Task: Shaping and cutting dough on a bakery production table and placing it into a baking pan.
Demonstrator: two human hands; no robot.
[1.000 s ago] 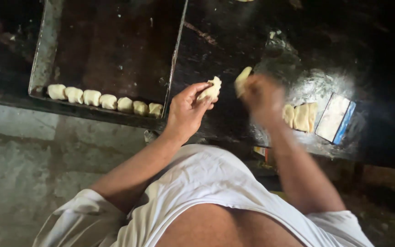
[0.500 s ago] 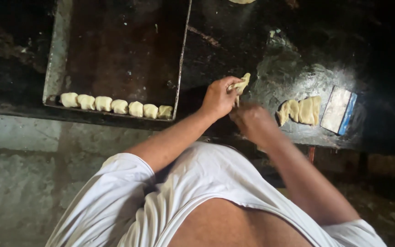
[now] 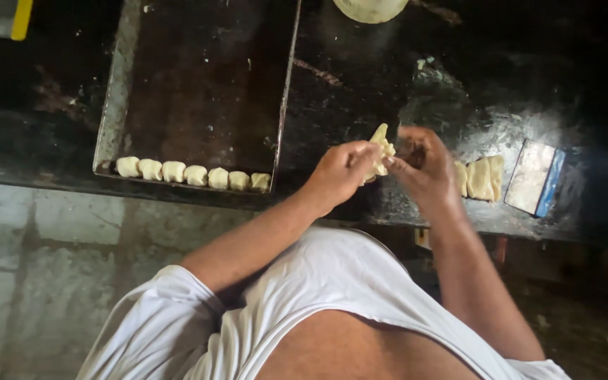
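Left hand (image 3: 338,174) and right hand (image 3: 422,167) both pinch the dough piece (image 3: 380,151), fingers clamped on it; judged soft, light, easily deformed, best gripped at its edges.

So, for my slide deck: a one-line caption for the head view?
Both hands pinch a dough piece beside a tray holding shaped pieces.

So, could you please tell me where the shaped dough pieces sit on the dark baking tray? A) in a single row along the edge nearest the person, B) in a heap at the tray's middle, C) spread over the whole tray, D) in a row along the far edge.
A: the shaped dough pieces lie side by side in one row along the near edge of the baking tray, whose remaining surface is bare.
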